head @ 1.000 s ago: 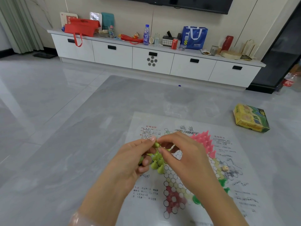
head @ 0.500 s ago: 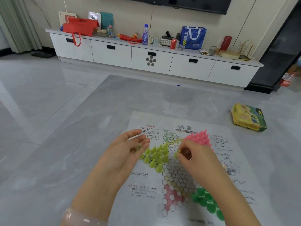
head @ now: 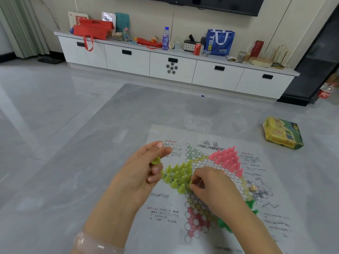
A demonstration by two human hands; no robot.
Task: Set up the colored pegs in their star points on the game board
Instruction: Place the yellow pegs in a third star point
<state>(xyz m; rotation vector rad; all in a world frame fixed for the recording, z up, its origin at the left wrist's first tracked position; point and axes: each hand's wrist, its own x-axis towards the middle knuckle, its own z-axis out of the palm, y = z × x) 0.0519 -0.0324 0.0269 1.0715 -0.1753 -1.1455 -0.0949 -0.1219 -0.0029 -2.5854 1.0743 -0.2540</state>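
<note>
A paper star game board (head: 216, 180) lies flat on the grey surface. Several yellow-green pegs (head: 178, 176) stand in its left star point, several pink pegs (head: 228, 159) in the upper right point, and dark green pegs (head: 222, 223) show partly under my right forearm. My left hand (head: 145, 171) hovers at the board's left edge and holds a yellow-green peg (head: 156, 160) in its curled fingers. My right hand (head: 207, 187) is down on the board, pinching a yellow-green peg at the right end of the yellow-green group; that peg is mostly hidden.
A small die (head: 254, 188) rests on the board's right side. A yellow-green game box (head: 282, 132) lies on the floor to the far right. A long white cabinet (head: 172, 67) with bags, bottles and a can lines the back wall.
My right hand has come down from beside the pink pegs to the right edge of the yellow-green group. My left hand has drawn slightly left and still holds pegs.
</note>
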